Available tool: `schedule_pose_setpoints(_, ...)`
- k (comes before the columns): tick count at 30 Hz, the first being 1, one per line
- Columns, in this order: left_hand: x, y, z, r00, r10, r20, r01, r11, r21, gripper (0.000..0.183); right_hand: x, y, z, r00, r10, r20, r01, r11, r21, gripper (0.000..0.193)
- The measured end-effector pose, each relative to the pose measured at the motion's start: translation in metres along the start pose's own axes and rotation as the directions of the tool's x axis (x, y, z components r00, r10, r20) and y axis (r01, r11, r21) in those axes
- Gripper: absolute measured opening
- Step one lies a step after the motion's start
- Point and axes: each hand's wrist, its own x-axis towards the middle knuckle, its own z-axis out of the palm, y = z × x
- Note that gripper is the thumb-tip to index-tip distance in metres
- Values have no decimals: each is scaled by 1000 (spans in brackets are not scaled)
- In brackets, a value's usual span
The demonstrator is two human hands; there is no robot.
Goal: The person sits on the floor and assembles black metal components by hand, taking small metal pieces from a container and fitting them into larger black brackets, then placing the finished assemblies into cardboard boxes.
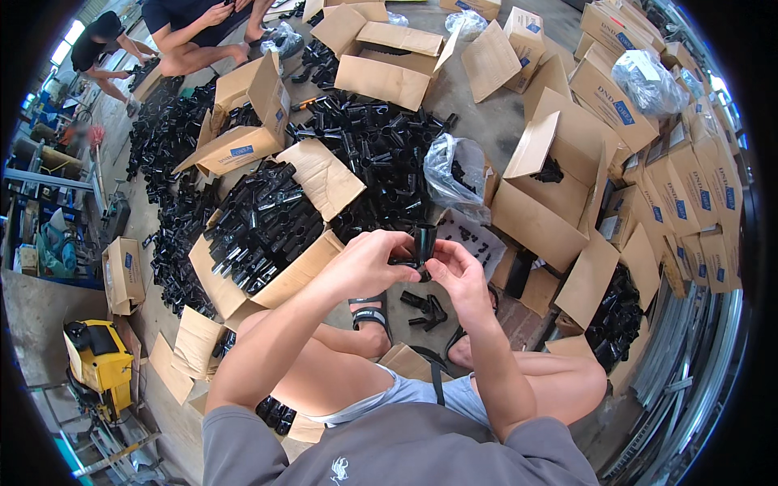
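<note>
Above the floor between my feet, both hands hold a glossy black tubular fitting, its wide open end pointing up. My left hand has its fingers closed round the lower part from the left. From the right, my right hand pinches the base with thumb and fingers. Whatever lies between the fingertips there is too covered to make out. A few loose black fittings lie on the floor below. Just beyond my right hand, an open container holds small black pieces.
An open carton full of black fittings stands by my left knee. Beyond it spreads a large heap of fittings. Open cartons and stacked boxes line the right, near metal profiles. Two other people work at the far left.
</note>
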Motion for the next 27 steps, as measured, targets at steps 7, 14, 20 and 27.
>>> schedule_pose_setpoints(7, -5, 8, 5, 1000, 6, 2, -7, 977, 215, 52, 11, -4, -12, 993, 67, 102, -45, 978, -206, 43)
schedule_pose_setpoints(14, -6, 5, -2, 998, 59, -7, -55, 953, 299, 42, 3, 1, 1, 999, 12, 38, -9, 997, -77, 42)
schedule_pose_setpoints(20, -10, 6, -2, 997, 9, 77, -41, 905, 424, 39, 3, -1, 2, 987, 117, 106, -108, 990, -85, 45)
schedule_pose_setpoints(27, -12, 12, -1, 933, -131, -335, 51, 970, -236, 60, 4, -6, -1, 998, 61, -18, -58, 992, 109, 37)
